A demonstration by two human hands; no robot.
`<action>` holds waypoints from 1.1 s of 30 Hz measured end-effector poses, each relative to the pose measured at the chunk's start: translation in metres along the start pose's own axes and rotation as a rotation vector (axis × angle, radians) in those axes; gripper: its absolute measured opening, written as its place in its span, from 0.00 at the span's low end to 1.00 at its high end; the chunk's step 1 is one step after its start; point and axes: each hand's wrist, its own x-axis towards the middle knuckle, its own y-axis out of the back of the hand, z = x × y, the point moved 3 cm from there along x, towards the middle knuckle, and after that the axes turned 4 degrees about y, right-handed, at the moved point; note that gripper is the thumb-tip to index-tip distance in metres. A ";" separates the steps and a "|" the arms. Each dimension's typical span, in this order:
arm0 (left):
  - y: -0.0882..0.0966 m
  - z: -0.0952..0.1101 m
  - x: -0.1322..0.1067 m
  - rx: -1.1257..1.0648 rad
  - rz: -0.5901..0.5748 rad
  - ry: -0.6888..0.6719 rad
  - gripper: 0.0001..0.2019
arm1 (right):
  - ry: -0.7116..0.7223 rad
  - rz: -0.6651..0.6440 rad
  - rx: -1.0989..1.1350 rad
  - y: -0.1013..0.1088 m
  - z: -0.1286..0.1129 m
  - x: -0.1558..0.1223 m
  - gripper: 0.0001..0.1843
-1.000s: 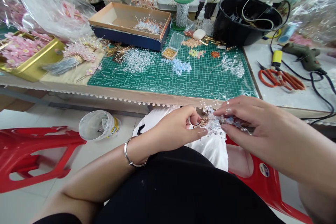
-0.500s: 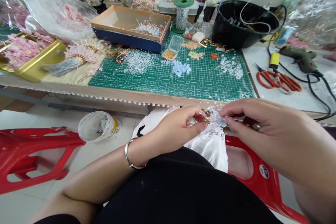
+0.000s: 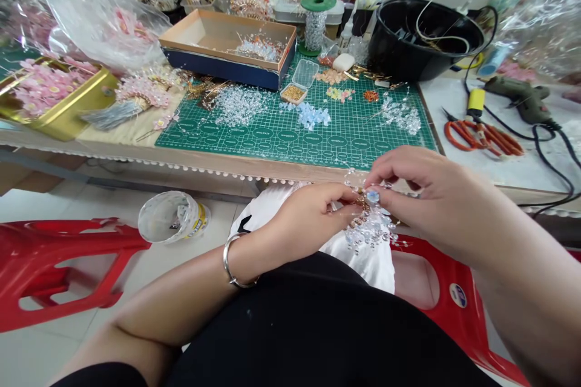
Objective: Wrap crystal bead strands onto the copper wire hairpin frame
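Over my lap, just off the table's front edge, a beaded hair ornament with clear beads, pale blue petals and gold wire is held between both hands. My left hand grips its gold base between thumb and fingers. My right hand pinches at its upper side, next to a blue flower; thumb and fingertips are closed there, and the exact piece between them is too small to make out. On the green cutting mat lie blue petals, a clear bead pile and beaded sprigs.
A shallow cardboard box stands at the mat's back, with a black bowl to its right. Red-handled pliers and a glue gun lie at right. Red stools and a white bucket are below.
My right hand has moved up and slightly left along the ornament. The ornament has turned, so its clear beads hang lower and a blue flower faces up. My left hand keeps its hold.
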 end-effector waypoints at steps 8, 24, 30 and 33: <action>0.010 -0.003 0.004 -0.331 0.018 0.124 0.10 | -0.111 -0.007 1.050 -0.016 0.046 -0.004 0.34; -0.009 -0.009 0.003 -0.355 -0.063 0.150 0.11 | -0.108 0.040 0.703 -0.046 0.030 -0.020 0.17; -0.009 -0.008 0.001 -0.299 -0.080 0.226 0.11 | -0.056 0.064 0.792 -0.053 0.036 -0.026 0.17; -0.009 -0.007 0.000 -0.327 -0.122 0.252 0.09 | -0.071 0.070 0.846 -0.056 0.038 -0.029 0.16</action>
